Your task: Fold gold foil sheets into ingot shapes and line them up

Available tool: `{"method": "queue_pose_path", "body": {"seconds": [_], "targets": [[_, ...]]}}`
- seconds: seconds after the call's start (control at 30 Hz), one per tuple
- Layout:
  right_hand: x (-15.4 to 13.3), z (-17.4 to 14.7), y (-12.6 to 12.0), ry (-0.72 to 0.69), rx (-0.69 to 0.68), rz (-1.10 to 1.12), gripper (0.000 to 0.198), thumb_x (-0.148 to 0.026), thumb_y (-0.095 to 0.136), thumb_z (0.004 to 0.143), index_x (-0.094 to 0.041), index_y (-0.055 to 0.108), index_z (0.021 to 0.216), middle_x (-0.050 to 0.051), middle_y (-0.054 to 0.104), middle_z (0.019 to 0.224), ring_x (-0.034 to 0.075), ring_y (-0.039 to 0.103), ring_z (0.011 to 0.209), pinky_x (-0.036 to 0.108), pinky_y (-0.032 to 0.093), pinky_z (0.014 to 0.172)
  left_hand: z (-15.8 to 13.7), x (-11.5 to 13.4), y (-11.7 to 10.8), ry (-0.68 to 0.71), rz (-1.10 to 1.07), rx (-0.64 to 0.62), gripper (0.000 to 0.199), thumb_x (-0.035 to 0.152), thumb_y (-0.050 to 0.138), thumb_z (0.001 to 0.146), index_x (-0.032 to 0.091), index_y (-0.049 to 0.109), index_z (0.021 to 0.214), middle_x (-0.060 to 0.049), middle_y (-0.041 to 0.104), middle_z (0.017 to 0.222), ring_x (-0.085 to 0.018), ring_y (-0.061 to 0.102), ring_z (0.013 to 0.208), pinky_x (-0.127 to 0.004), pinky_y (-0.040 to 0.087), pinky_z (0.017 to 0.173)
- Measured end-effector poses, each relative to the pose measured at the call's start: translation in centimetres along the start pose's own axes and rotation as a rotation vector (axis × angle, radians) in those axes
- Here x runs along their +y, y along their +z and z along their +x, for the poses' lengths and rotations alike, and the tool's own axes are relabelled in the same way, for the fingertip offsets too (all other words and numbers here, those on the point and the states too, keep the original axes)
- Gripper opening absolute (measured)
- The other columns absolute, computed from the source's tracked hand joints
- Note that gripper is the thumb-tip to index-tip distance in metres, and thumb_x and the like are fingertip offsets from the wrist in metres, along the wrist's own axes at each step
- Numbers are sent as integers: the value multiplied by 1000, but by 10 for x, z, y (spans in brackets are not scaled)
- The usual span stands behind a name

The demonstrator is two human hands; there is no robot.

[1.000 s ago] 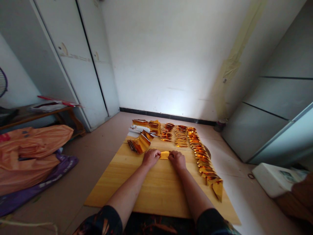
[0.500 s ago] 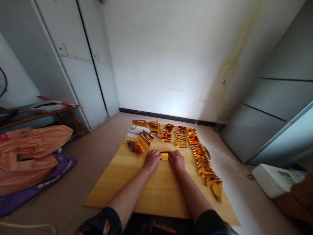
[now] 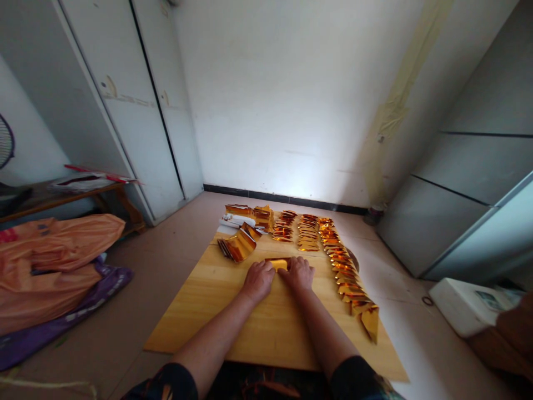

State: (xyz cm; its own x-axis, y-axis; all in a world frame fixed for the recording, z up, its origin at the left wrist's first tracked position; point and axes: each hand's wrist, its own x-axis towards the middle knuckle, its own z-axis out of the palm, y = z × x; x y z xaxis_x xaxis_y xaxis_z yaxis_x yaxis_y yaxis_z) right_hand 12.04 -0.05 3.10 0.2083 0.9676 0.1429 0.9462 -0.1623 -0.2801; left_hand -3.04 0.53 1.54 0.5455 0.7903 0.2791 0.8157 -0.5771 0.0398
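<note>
Between my two hands, on the wooden board (image 3: 208, 311), lies a small sheet of gold foil paper (image 3: 280, 265), partly folded. My left hand (image 3: 259, 279) grips its left end, fingers bent. On the right end press the curled fingers of my right hand (image 3: 298, 273), its thumb reaching inward along the near edge. Just beyond my left hand is a stack of curved gold foil sheets (image 3: 239, 245). Right of my hands runs a long overlapping row of folded gold foil pieces (image 3: 343, 269). Fingertips are partly hidden against the paper.
Two shorter rows of folded foil (image 3: 308, 232) and more foil sheets (image 3: 263, 215) with a white roll (image 3: 236, 220) lie at the board's far side. An orange bag (image 3: 58, 266) is on the left, a white box (image 3: 466, 306) on the right floor. Grey cabinets (image 3: 137, 111) stand behind.
My left hand has shifted slightly down and toward me. My right thumb has moved inward across the near edge of the foil, and the foil's visible shape has altered a little.
</note>
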Motion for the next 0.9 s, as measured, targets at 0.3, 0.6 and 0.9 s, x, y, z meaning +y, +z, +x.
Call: {"method": "queue_pose_path", "body": {"seconds": [0.3, 0.6, 0.9], "targets": [[8, 12, -9, 131, -120, 71, 13, -28, 60, 73, -23, 66, 83, 7, 66, 95, 23, 59, 92, 31, 38, 71, 1, 3, -7, -50, -78, -44, 27, 17, 40, 89, 19, 67, 89, -9, 63, 91, -22, 56, 93, -34, 39, 81], [21, 8, -8, 100, -116, 57, 17, -20, 52, 80, -24, 69, 85, 5, 68, 95, 19, 60, 89, 27, 36, 68, 12, -2, -8, -89, -119, -39, 24, 21, 46, 87, 18, 70, 85, -8, 64, 90, -20, 57, 87, -34, 39, 81], [26, -12, 0, -11, 38, -34, 19, -24, 48, 89, -22, 67, 87, 7, 64, 94, 20, 54, 92, 29, 34, 71, 34, 1, 2, -429, -244, 12, 18, 36, 63, 80, 20, 69, 73, -4, 68, 90, -20, 56, 94, -32, 36, 79]]}}
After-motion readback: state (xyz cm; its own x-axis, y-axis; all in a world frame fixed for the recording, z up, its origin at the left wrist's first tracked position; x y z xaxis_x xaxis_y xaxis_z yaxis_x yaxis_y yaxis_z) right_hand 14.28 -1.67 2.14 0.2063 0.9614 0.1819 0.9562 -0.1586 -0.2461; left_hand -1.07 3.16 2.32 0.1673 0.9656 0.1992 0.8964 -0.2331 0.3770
